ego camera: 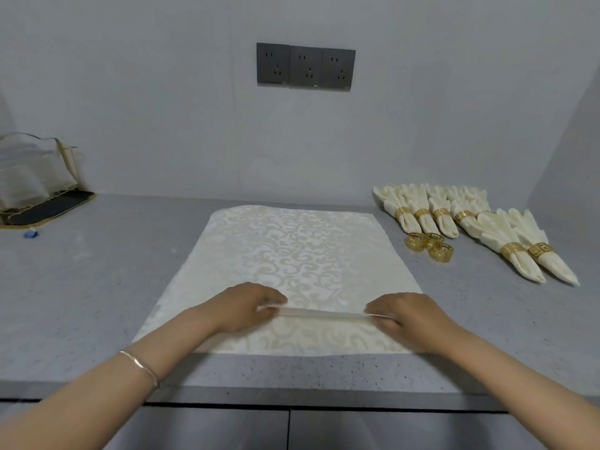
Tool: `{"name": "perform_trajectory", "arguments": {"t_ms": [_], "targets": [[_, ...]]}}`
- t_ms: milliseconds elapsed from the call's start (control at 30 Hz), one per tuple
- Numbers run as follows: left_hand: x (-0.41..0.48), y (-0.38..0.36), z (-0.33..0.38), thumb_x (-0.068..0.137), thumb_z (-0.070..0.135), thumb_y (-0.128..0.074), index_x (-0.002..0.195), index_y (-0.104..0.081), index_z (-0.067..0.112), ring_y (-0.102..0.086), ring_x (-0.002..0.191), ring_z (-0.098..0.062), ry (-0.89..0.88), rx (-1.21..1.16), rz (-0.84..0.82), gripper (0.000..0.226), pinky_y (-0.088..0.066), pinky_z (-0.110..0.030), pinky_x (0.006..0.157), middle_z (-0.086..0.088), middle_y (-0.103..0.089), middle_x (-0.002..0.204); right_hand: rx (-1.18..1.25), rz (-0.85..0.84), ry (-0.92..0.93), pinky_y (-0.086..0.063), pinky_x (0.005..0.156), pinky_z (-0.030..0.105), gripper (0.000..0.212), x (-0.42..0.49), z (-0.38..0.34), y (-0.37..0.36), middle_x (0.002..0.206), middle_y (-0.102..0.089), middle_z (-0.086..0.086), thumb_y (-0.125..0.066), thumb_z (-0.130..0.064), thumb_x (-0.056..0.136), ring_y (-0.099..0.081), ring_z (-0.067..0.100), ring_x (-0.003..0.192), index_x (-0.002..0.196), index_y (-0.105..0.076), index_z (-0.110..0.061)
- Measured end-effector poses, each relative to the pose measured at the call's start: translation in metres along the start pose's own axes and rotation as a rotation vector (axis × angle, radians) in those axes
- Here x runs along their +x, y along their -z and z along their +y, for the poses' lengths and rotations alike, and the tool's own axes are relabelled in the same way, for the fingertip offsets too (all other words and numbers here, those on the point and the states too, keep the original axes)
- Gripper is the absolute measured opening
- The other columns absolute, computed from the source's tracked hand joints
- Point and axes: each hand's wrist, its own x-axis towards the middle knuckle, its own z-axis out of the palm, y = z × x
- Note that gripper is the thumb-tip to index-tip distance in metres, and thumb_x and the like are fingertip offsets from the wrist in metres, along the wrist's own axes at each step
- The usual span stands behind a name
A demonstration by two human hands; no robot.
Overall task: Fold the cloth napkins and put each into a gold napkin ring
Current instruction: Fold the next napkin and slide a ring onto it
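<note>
Left hand (250, 306) and right hand (401, 315) pinch a fold of the napkin (292, 248); remainder flat beyond each grip.

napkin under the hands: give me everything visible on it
The napkin is a cream cloth with a tone-on-tone scroll weave, spread flat on the grey speckled counter. Across its near part a narrow pleat is raised; the left hand pinches one end, the right hand the other. The rest lies smooth.
</note>
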Motion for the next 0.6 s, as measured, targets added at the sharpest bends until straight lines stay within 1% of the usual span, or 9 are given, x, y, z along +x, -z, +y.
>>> {"name": "perform_trajectory", "arguments": {"t_ms": [100, 167, 233, 267, 333, 367, 433, 500, 600], "targets": [[-0.001, 0.022, -0.023, 0.098, 0.029, -0.049, 0.096, -0.066, 0.025, -0.056, 0.086, -0.004, 0.057, -0.070, -0.030, 0.017, -0.041, -0.023, 0.080, 0.011, -0.065, 0.096, 0.168, -0.058, -0.127, -0.050, 0.078, 0.027, 0.040, 0.003, 0.015, 0.016, 0.096, -0.071, -0.011, -0.038, -0.048, 0.095, -0.064, 0.007, 0.088, 0.098, -0.071, -0.025], [0.000, 0.035, -0.029, 0.097, 0.032, -0.051, 0.069, -0.051, 0.013, -0.042, 0.060, -0.009, 0.070, -0.123, -0.050, 0.034, -0.033, -0.024, 0.063, 0.002, -0.049, 0.067, 0.399, -0.118, -0.157, -0.042, 0.063, 0.024, 0.032, 0.008, 0.021, 0.028, 0.068, -0.061, -0.018, -0.046, -0.043, 0.094, -0.056, 0.001, 0.064, 0.074, -0.064, -0.026], [-0.001, 0.047, -0.029, 0.095, 0.037, -0.055, 0.063, -0.045, 0.014, -0.034, 0.056, -0.011, 0.087, -0.202, -0.083, 0.040, -0.028, -0.025, 0.061, 0.002, -0.039, 0.062, 0.453, -0.194, -0.166, -0.026, 0.054, 0.024, 0.044, 0.010, 0.022, 0.043, 0.050, -0.038, -0.013, -0.048, -0.050, 0.087, -0.035, 0.005, 0.047, 0.058, -0.045, -0.018], [0.001, 0.052, -0.028, 0.094, 0.040, -0.056, 0.059, -0.046, 0.018, -0.035, 0.055, -0.010, 0.117, -0.229, -0.112, 0.042, -0.028, -0.025, 0.062, 0.006, -0.040, 0.060, 0.447, -0.244, -0.168, -0.023, 0.054, 0.025, 0.050, 0.010, 0.023, 0.047, 0.050, -0.036, -0.011, -0.049, -0.057, 0.082, -0.033, 0.006, 0.046, 0.058, -0.044, -0.013], [0.003, 0.064, -0.023, 0.091, 0.046, -0.059, 0.050, -0.051, 0.031, -0.042, 0.051, -0.003, 0.197, -0.249, -0.209, 0.044, -0.032, -0.022, 0.062, 0.018, -0.046, 0.052, 0.393, -0.353, -0.179, -0.031, 0.056, 0.028, 0.067, 0.010, 0.026, 0.056, 0.061, -0.051, -0.003, -0.050, -0.067, 0.077, -0.046, 0.012, 0.054, 0.071, -0.058, -0.001], [0.004, 0.070, -0.019, 0.089, 0.048, -0.061, 0.054, -0.058, 0.035, -0.050, 0.056, 0.001, 0.229, -0.244, -0.286, 0.037, -0.038, -0.020, 0.065, 0.021, -0.054, 0.056, 0.359, -0.430, -0.194, -0.039, 0.061, 0.031, 0.067, 0.011, 0.028, 0.062, 0.073, -0.061, 0.004, -0.051, -0.067, 0.079, -0.055, 0.020, 0.065, 0.083, -0.065, -0.002], [0.005, 0.076, -0.015, 0.086, 0.050, -0.064, 0.082, -0.068, 0.035, -0.065, 0.086, -0.006, 0.288, -0.231, -0.471, 0.016, -0.051, -0.024, 0.082, 0.019, -0.069, 0.085, 0.381, -0.625, -0.218, -0.047, 0.074, 0.028, 0.049, 0.010, 0.030, 0.071, 0.093, -0.070, 0.006, -0.058, -0.061, 0.082, -0.064, 0.023, 0.083, 0.091, -0.071, -0.015], [0.006, 0.082, -0.013, 0.084, 0.049, -0.066, 0.102, -0.064, 0.029, -0.062, 0.111, -0.015, 0.336, -0.215, -0.610, 0.027, -0.048, -0.030, 0.100, 0.007, -0.068, 0.113, 0.516, -0.823, -0.187, -0.050, 0.082, 0.028, 0.031, 0.011, 0.034, 0.078, 0.095, -0.071, 0.000, -0.065, -0.054, 0.081, -0.066, 0.017, 0.087, 0.086, -0.073, -0.024], [0.015, 0.087, -0.016, 0.079, 0.053, -0.070, 0.111, -0.061, 0.023, -0.057, 0.118, -0.014, 0.337, -0.242, -0.676, 0.045, -0.043, -0.030, 0.105, 0.007, -0.063, 0.123, 0.657, -0.923, -0.170, -0.048, 0.093, 0.041, 0.024, 0.021, 0.043, 0.086, 0.105, -0.070, 0.007, -0.070, -0.042, 0.082, -0.063, 0.026, 0.099, 0.092, -0.074, -0.021]]}}
